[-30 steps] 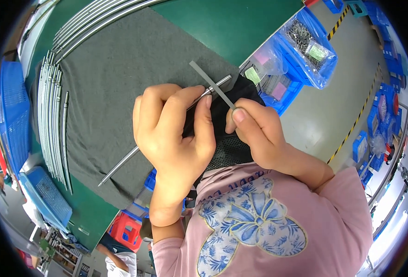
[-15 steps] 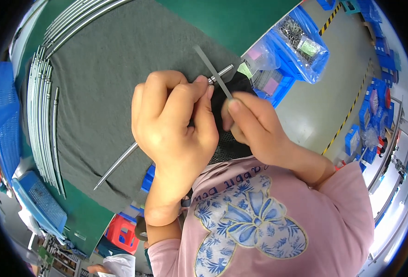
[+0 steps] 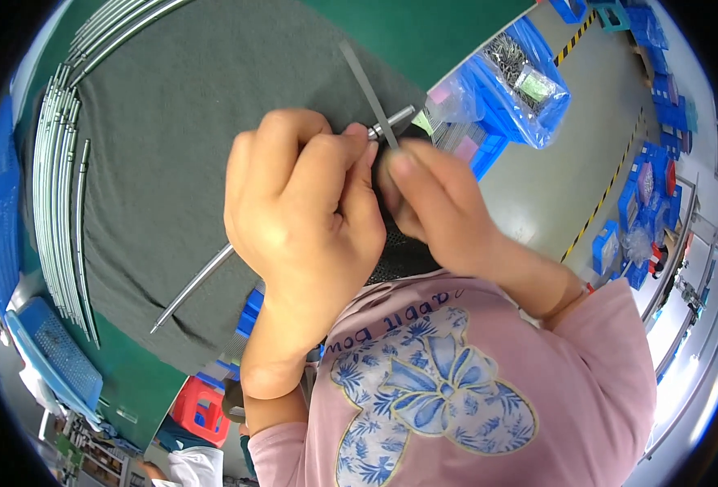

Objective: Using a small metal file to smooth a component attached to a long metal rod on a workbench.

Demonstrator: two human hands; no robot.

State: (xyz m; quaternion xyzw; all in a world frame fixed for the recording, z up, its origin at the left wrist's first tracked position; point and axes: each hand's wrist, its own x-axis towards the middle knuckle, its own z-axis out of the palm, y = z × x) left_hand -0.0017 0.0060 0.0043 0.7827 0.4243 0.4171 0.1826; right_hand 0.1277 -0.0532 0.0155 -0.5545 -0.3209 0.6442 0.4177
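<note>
Dark grey cloth (image 3: pixel 164 138) covers much of a green bench (image 3: pixel 424 32). Your left hand (image 3: pixel 298 203) pinches a metal rod (image 3: pixel 192 286) near its upper-right end and hides the rod's middle. Your right hand (image 3: pixel 440 195), blurred, pinches a flat grey strip (image 3: pixel 364 85), its lower end lost behind the thumb; the strip crosses the rod, contact being indeterminable. Of the rods (image 3: pixel 54 203) at left, the upper group is cut off by the frame.
</note>
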